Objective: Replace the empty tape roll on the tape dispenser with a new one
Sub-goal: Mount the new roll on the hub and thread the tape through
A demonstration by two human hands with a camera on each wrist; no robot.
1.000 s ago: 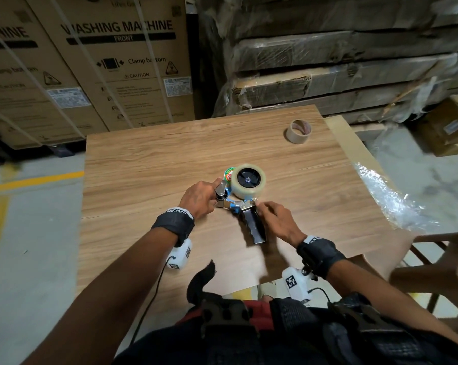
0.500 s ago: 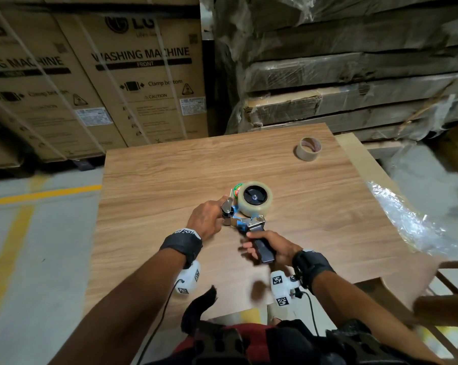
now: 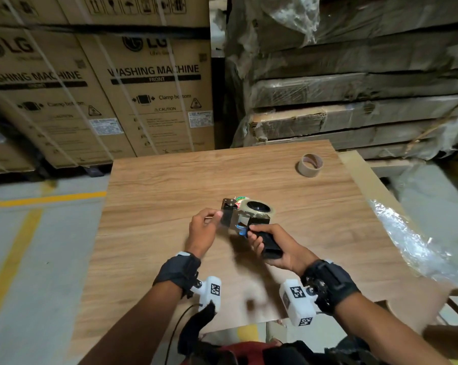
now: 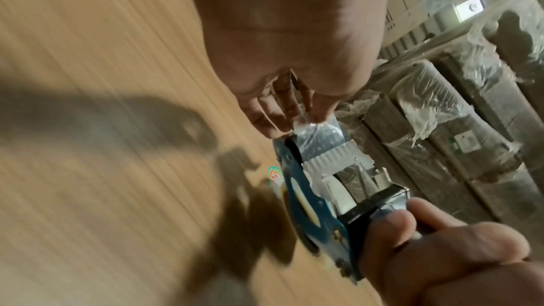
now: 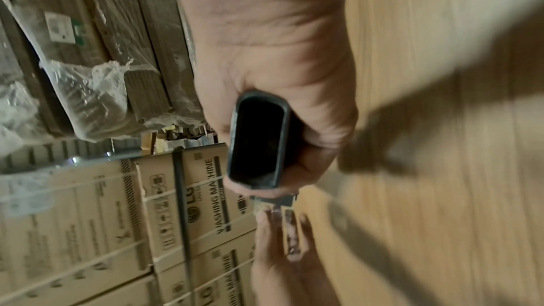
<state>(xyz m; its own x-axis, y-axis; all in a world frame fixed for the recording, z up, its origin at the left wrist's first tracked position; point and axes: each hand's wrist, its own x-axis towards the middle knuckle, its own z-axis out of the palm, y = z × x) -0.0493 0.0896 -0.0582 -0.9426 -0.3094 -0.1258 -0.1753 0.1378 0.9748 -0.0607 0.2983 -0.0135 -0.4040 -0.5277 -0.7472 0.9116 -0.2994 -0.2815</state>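
Lifted off the table since a moment ago, the dispenser with its new roll sits in my right hand, fist round the handle, so my left hand can pinch and draw out the tape end; the empty core lies well apart.

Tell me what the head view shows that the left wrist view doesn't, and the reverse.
Head view only: the empty tape core lying far back on the table, apart from both hands; the new tape roll seated on the tape dispenser; the washing machine boxes.

Left wrist view only: the clear tape end pinched in the left hand's fingers and drawn over the serrated blade.

Both: the left hand at the dispenser's front, the right hand gripping its black handle, dispenser held above the table.
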